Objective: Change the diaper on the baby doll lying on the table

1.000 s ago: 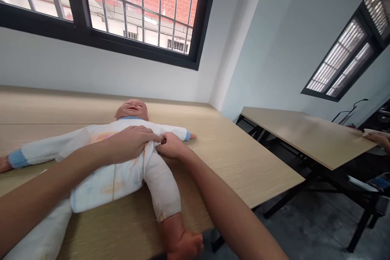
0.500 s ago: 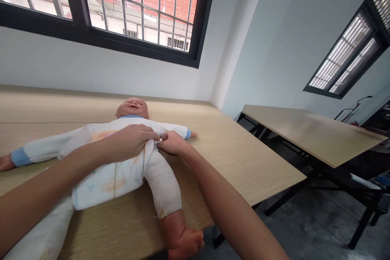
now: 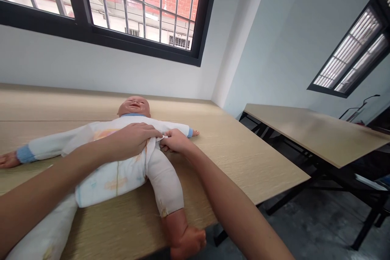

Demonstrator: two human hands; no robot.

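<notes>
A baby doll (image 3: 167, 183) in a white top with blue cuffs and collar lies on its back, head toward the wall. Around its middle is a white diaper (image 3: 106, 187) with faded coloured prints. My left hand (image 3: 134, 140) rests over the front of the diaper, its fingers bent onto the edge at the doll's hip; its thumb is hidden. Just beside it, my right hand (image 3: 175, 141) is closed, pinching a small white bit of the diaper's side edge. The fingertips of both hands are close together there.
The doll lies on a light wooden table (image 3: 243, 166), one foot hanging past the near edge. A second wooden table (image 3: 317, 130) with black legs stands to the right, across a gap. Behind is a white wall with a barred, dark-framed window (image 3: 143, 36).
The right hand has shifted slightly away from the left, and a little more white material shows between them. The whole view has moved slightly; the doll lies as before.
</notes>
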